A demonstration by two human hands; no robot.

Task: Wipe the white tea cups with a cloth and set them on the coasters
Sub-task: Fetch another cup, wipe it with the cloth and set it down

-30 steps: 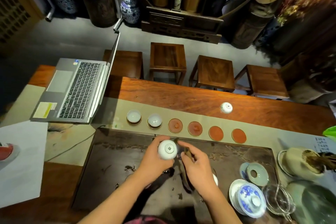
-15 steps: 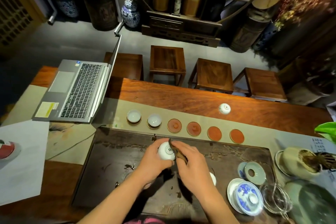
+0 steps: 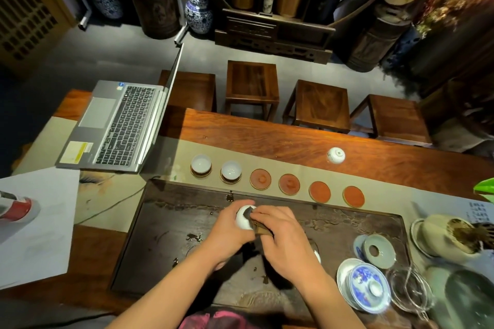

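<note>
Your left hand [image 3: 230, 232] curls around a small white porcelain tea cup [image 3: 243, 218] above the dark carved wooden tea tray [image 3: 165, 235], while your right hand [image 3: 283, 238] pinches a brown folded cloth [image 3: 263, 230] against it. Two white cups [image 3: 201, 163] sit on the leftmost round coasters [image 3: 260, 179]; four are bare.

A white tea cup [image 3: 243, 218] sits at frame centre, a dark cloth [image 3: 260, 227] against it. Two cups [image 3: 201, 164] [image 3: 231, 170] stand upright on the leftmost coasters [image 3: 260, 179]; another cup [image 3: 336, 155] lies overturned at upper right.
</note>
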